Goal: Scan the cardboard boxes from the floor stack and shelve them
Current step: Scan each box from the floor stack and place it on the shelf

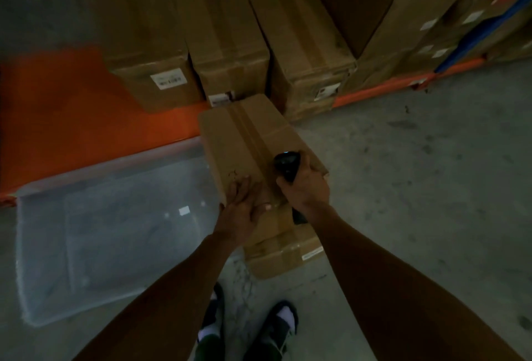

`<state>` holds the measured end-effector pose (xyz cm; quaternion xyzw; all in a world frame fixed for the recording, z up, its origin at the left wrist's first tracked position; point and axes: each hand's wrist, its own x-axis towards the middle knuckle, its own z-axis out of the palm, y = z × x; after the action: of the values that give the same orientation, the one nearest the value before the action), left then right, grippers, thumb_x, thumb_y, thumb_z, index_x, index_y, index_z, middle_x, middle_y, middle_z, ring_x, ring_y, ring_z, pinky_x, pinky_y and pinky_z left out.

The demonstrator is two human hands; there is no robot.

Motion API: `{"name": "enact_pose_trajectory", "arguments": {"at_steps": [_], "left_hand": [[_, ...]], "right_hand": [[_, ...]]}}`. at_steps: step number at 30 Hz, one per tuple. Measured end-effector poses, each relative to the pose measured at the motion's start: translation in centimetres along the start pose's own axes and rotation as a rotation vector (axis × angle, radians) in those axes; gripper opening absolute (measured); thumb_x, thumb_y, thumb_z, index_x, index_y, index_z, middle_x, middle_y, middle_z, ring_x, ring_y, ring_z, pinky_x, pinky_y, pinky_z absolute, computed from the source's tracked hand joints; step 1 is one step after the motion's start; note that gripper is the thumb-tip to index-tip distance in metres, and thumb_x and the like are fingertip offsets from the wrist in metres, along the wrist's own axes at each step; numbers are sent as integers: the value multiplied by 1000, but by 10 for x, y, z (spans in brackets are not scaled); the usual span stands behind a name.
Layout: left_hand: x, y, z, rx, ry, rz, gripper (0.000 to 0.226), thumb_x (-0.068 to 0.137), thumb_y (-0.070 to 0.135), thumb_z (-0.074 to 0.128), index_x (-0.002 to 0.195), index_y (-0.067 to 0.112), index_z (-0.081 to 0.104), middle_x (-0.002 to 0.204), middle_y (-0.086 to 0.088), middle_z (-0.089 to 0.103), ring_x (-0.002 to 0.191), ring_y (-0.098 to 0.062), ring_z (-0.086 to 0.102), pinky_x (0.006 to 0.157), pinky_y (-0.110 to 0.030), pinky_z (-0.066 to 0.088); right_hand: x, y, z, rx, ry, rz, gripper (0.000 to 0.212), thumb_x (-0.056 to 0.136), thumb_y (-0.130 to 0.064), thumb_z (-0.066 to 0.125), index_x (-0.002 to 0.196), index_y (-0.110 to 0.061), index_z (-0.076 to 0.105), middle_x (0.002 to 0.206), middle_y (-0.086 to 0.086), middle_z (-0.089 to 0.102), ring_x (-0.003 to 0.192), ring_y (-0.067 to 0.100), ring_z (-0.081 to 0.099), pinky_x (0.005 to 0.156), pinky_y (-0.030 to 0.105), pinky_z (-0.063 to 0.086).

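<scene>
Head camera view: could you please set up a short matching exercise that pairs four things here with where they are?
Things:
1. black handheld scanner
2. left hand
3. clear plastic sheet
4. orange shelf beam

Places:
A. lying on the floor at the left
B. under the shelved boxes
C. gripped in the right hand
D. flat on the top brown cardboard box

Pairs: 1-C, 2-D, 3-A, 4-B

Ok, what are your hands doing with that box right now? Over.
Left hand flat on top box of the floor stack. Right hand grips black scanner over it. Shelf boxes close ahead; nothing blocking.
</scene>
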<state>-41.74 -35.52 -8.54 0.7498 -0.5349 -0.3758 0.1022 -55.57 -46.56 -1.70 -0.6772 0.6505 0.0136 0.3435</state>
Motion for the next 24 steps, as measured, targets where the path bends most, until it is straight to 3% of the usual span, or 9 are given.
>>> {"name": "enact_pose_trajectory", "arguments": {"at_steps": [5, 8, 12, 16, 18, 22, 24], "left_hand": [[4, -7, -5, 56, -46, 29, 75, 89, 78, 16, 154, 42, 6, 164, 10, -3, 150, -20, -9, 112, -67, 20], [-1, 1, -7, 97, -49, 11, 67, 95, 67, 23, 155, 40, 7, 164, 10, -3, 150, -21, -8, 110, -69, 22], [-4, 6, -8, 154, -39, 9, 70, 93, 67, 20, 155, 38, 4, 164, 8, -3, 150, -22, -8, 109, -66, 26], [-4, 2, -7, 234, -33, 42, 83, 87, 73, 28, 156, 35, 2, 164, 4, -4, 150, -23, -8, 104, -63, 33], [-3, 2, -5, 254, -22, 60, 84, 86, 72, 27, 156, 33, 4, 164, 3, -4, 150, -26, -7, 102, -64, 35], [-2, 1, -2, 312, 1, 70, 85, 85, 70, 27, 157, 31, 5, 165, -1, -1, 150, -29, -3, 101, -64, 36], [0, -1, -2, 306, 5, 73, 86, 84, 71, 26, 157, 30, 6, 165, -1, 0, 150, -29, -3, 102, -64, 36]], "right_hand": [[-18, 24, -9, 453, 116, 29, 67, 93, -36, 65, 152, -23, 37, 123, 6, 66, 109, 24, 65, 90, 41, 56], [-48, 38, -21, 657, 157, 12, 54, 96, -27, 61, 146, -35, 40, 102, -2, 69, 88, 15, 69, 69, 24, 56], [-82, 65, -20, 896, 146, 34, 52, 98, -14, 58, 141, -36, 39, 98, 11, 71, 75, 30, 73, 64, 43, 63], [-108, 91, -2, 883, 173, 107, 50, 98, -8, 57, 138, -30, 37, 97, 16, 70, 57, 25, 67, 53, 34, 57], [-116, 102, 9, 838, 191, 122, 49, 98, -13, 60, 137, -33, 37, 92, 16, 70, 54, 17, 66, 51, 28, 55], [-123, 113, 20, 734, 185, 44, 58, 95, -47, 64, 144, -36, 36, 99, -10, 69, 75, 3, 71, 61, 19, 56], [-122, 115, 19, 680, 206, -23, 59, 94, -50, 63, 144, -33, 38, 102, -17, 67, 80, -1, 70, 63, 18, 56]]}}
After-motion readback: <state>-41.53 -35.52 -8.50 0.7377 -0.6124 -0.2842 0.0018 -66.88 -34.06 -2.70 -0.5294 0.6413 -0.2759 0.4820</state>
